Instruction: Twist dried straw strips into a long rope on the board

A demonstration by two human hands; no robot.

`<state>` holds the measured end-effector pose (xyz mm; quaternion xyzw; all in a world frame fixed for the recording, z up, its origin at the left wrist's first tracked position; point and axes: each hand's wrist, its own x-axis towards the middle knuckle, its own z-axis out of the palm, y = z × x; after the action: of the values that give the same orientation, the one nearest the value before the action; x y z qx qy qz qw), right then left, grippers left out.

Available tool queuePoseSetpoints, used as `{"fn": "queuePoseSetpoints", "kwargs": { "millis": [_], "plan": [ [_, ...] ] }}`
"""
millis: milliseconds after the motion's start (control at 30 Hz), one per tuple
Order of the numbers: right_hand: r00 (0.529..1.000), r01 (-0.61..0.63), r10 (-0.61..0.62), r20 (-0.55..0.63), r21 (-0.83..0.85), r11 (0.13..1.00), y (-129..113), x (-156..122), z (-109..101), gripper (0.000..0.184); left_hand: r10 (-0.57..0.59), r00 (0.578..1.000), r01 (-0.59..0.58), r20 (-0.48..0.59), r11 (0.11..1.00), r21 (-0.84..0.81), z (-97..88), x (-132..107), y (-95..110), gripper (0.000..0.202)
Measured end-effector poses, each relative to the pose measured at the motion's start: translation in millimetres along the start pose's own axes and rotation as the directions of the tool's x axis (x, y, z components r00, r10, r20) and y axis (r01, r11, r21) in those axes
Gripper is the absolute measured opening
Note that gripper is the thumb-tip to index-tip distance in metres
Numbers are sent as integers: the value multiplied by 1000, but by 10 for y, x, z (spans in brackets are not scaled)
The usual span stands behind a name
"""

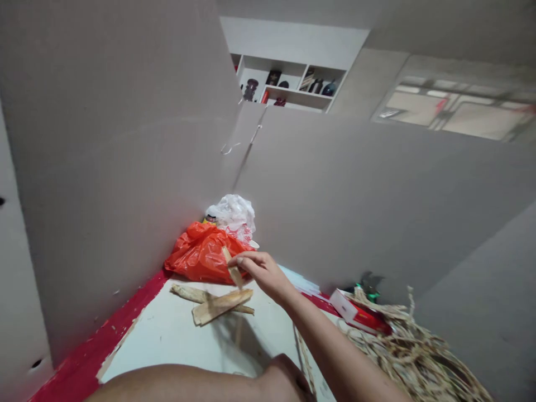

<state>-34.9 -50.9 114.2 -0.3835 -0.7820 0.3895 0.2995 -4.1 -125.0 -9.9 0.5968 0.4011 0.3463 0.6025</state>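
Observation:
My right hand is closed in a pinch on a short, pale tan strip of dried plant fibre, held tilted above the white board. Beneath it on the board lie wider dried plant strips, crossing one another. At the bottom edge is my left hand, its fingers curled downward and partly cut off. A thin twisted fibre cord runs right beside the left hand; whether the fingers grip it is hidden.
An orange plastic bag and a white plastic bag sit in the wall corner. To the right lie a heap of tan fibre cord and a red and white box. Grey walls enclose the table. Shelves stand beyond.

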Motion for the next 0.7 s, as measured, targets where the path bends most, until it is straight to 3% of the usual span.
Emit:
{"fn": "queuePoseSetpoints", "kwargs": {
  "millis": [133,267,433,567,633,700],
  "plan": [
    [985,-3,60,-163,328,945,40,-479,-177,22,-161,983,172,-93,978,122,-69,-99,-71,4],
    [951,-50,205,-232,539,841,257,-1049,-253,45,-83,997,82,-4,983,163,-131,-180,3,6],
    [856,-178,417,-306,582,793,491,-1756,-380,38,-123,991,127,57,989,-81,-167,-244,48,8],
    [745,-243,526,-409,568,786,605,-2205,-447,37,-211,973,217,91,974,-59,-216,-245,23,17],
    [728,-266,559,-397,589,763,653,-2370,-430,36,-210,967,222,144,972,-79,-234,-235,18,22],
    [754,-297,558,-347,578,760,698,-2472,-383,35,-205,961,226,186,969,-102,-241,-225,27,27]
  ]
}}
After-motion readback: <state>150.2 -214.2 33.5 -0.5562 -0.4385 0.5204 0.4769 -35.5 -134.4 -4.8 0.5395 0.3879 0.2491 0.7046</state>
